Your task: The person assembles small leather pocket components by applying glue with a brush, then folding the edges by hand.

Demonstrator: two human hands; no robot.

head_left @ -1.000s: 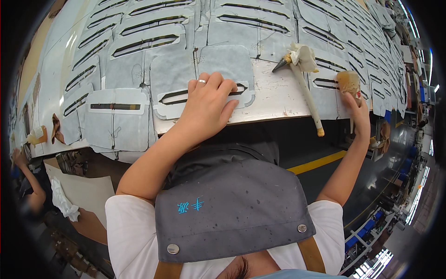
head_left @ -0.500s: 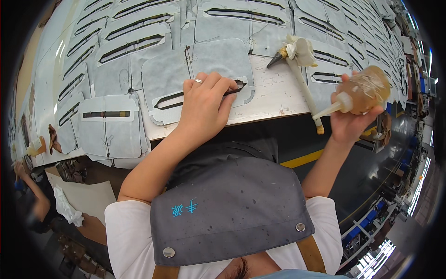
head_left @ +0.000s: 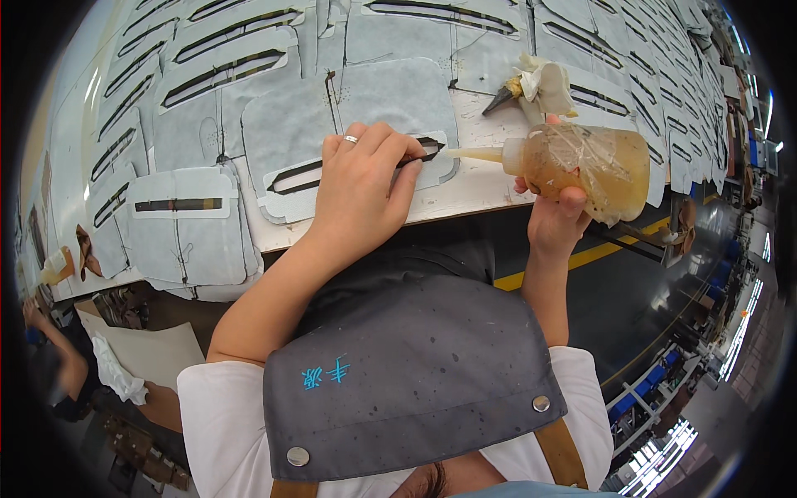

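Note:
My left hand [head_left: 364,184], with a ring on one finger, rests on a grey-backed panel [head_left: 282,116] near the table's front edge. Its thumb and index finger pinch at a long dark-edged slot [head_left: 295,179] in a white-bordered strip. My right hand [head_left: 560,212] grips an amber squeeze bottle [head_left: 618,170], patched with clear tape, from below. The bottle lies sideways, and its narrow nozzle [head_left: 477,154] points left, its tip at the slot's right end. Whether liquid is coming out is too small to tell.
Many similar slotted panels cover the table [head_left: 477,187]. Behind the bottle lies a hammer [head_left: 502,95] with white wrapping [head_left: 550,87]; most of its handle is hidden. A stack of panels [head_left: 187,220] sits left of my forearm. Another person's arm [head_left: 66,349] shows at far left.
My right hand has brought the bottle left and tipped it level, so the nozzle has come to the slot's end. My left hand has stayed nearly in place on the panel.

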